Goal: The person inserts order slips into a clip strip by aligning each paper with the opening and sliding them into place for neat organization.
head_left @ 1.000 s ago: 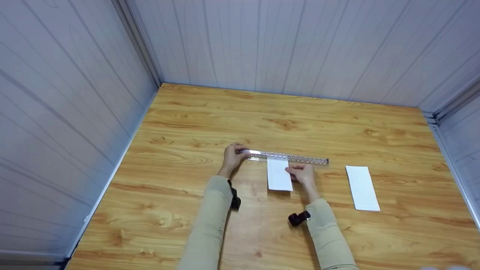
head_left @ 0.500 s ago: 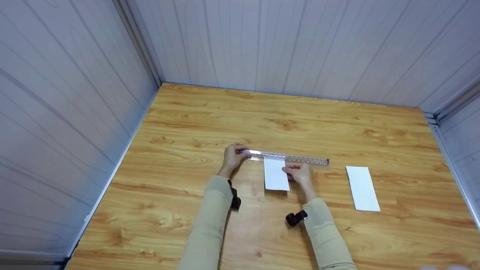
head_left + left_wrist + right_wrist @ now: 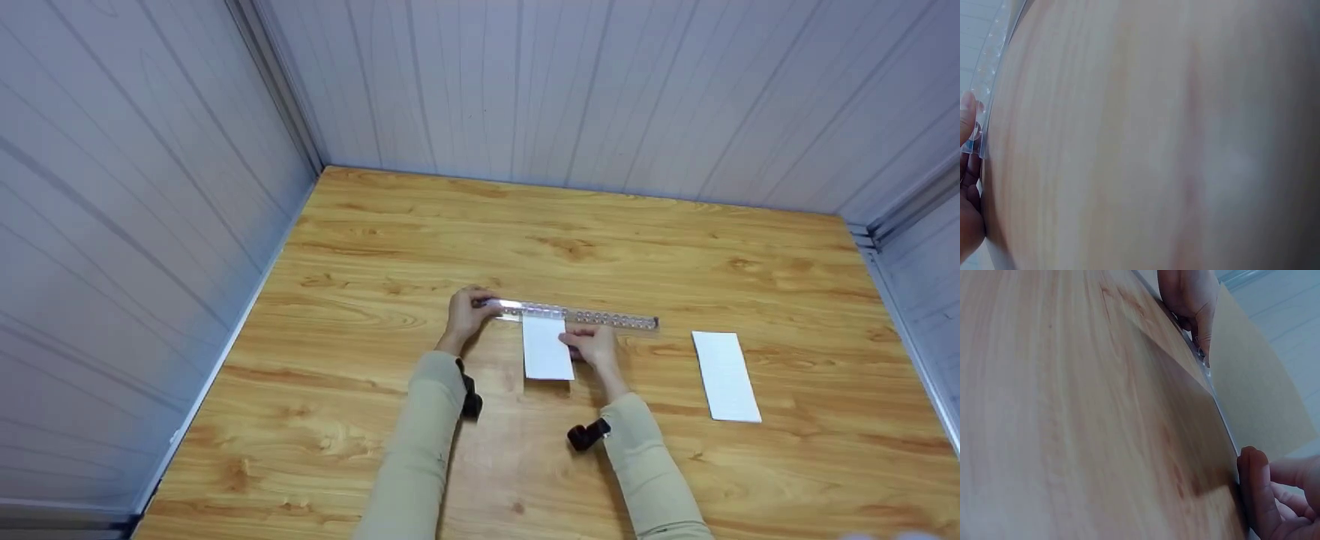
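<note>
My left hand [image 3: 466,311] pinches the left end of a long clear plastic strip [image 3: 615,319] that has a row of round shapes along it. Thumb and fingers show at that end of the strip [image 3: 988,64] in the left wrist view. With my right hand [image 3: 598,347] I pinch the right edge of a white paper slip [image 3: 546,349]. Its top edge overlaps the strip and shows faintly through the plastic. In the right wrist view the slip [image 3: 1255,385] stands tilted up from the table, casting a shadow, with my right fingers [image 3: 1258,478] at its lower edge.
A second white paper slip [image 3: 726,376] lies on the wooden table [image 3: 420,232] to the right. Pale panel walls [image 3: 480,90] enclose the table at the back and both sides.
My right hand and the paper slip have moved a little to the left along the strip. The left hand and the strip have stayed almost still.
</note>
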A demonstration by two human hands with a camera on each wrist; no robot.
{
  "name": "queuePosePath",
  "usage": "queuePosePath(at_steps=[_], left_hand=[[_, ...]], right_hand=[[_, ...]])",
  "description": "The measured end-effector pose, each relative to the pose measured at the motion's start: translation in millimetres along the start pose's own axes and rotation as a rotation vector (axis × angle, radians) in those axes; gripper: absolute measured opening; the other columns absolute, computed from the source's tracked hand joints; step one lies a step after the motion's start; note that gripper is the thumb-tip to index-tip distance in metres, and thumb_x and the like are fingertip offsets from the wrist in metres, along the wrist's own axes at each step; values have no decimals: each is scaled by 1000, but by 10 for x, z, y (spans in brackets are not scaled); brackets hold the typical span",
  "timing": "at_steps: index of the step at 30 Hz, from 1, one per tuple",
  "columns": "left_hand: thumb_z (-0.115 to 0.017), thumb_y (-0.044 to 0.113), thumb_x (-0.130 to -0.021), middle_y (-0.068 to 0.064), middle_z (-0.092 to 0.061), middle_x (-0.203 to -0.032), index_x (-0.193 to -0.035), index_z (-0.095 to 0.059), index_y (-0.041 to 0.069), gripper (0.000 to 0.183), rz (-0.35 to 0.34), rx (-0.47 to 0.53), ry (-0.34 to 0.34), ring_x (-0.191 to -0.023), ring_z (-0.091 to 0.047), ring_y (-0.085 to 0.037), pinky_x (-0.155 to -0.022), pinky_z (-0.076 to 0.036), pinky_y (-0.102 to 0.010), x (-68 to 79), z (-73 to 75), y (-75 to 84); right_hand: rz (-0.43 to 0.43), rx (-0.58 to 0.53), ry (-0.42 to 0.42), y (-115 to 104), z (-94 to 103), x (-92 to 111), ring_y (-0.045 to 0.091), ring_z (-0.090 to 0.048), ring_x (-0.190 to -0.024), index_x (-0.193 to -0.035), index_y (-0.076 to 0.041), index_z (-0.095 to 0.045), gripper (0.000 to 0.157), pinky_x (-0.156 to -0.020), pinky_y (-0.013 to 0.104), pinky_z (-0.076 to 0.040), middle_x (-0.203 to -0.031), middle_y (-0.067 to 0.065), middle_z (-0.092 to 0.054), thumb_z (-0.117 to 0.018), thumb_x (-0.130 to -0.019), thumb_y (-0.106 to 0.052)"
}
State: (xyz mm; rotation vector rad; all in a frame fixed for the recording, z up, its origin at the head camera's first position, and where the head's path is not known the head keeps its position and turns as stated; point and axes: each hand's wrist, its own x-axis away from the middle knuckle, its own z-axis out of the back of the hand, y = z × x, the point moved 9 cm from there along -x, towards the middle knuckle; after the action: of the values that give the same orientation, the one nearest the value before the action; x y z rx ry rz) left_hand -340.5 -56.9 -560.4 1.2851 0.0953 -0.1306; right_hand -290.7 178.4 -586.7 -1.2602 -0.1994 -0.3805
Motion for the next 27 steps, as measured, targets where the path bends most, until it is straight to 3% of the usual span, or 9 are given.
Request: queuePosePath(at_steps=[8, 12, 20, 27], left_hand=[[-73, 2, -70, -16, -60, -86, -88, -68, -6, 20, -15, -21, 10, -79, -58, -26, -69, -49, -26, -5, 6, 10], [-72, 1, -70, -17, -60, -84, -87, -68, -7, 20, -18, -20, 9, -78, -58, -26, -69, -48, -26, -8, 1, 8], [-72, 1, -70, -18, -60, -83, -86, -68, -7, 19, -63, -44, 15, -79, -57, -27, -70, -48, -28, -13, 8, 36], [-72, 0, -69, -19, -60, -89, -86, -67, -8, 19, -59, -10, 3, -85, -56, -29, -72, -48, -30, -10, 7, 40]], right_hand=[[6, -8, -17, -32, -51, 16, 11, -59, -57, -90, 11, -64, 22, -54, 24, -50, -72, 9, -64, -70, -73, -3], [-2, 0, -7, -33, -64, 23, 12, -60, -58, -92, 10, -64, 24, -55, 25, -51, -77, 13, -65, -71, -73, -3], [28, -14, -24, 47, -111, -96, 18, -63, -63, -84, 5, -68, 20, -57, 28, -51, -78, 15, -65, -74, -70, -7], [1, -25, -12, -36, -138, 9, 15, -62, -57, -90, 10, -65, 22, -55, 26, -51, -79, 17, -65, -70, -72, -1]])
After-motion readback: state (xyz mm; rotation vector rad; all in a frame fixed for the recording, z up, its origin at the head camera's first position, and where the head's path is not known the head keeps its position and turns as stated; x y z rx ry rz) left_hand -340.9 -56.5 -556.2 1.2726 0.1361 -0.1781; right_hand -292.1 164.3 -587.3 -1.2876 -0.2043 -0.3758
